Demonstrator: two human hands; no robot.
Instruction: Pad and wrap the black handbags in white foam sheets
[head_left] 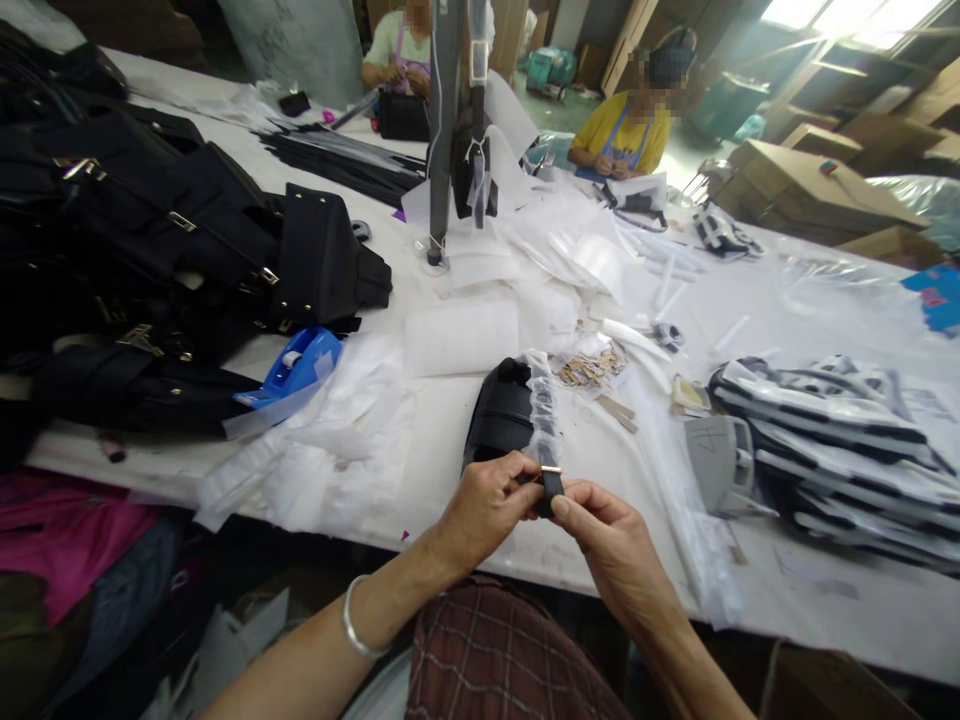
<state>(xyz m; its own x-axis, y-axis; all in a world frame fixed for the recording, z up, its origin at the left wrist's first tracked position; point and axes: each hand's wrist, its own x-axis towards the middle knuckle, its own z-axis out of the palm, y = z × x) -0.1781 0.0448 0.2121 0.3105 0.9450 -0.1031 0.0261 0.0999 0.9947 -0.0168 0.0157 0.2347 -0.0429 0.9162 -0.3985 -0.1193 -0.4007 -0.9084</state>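
Note:
A black strap (551, 490) with a metal buckle (550, 469) is pinched between my two hands near the table's front edge. My left hand (499, 500) is closed at the buckle side of the strap. On the other side, my right hand (600, 520) grips the strap between thumb and fingers. Just beyond my hands a small black bag (501, 415) lies on the table, and a crinkled clear plastic wrap (543, 400) runs along its right side toward the buckle. My fingers hide part of the strap.
Black bags (187, 220) are piled at left beside a blue tape dispenser (296, 365). White foam sheets (461, 335) lie ahead, near a post (444, 130). Wrapped black-and-white items (832, 450) are stacked right. Two people (622, 130) work across the table.

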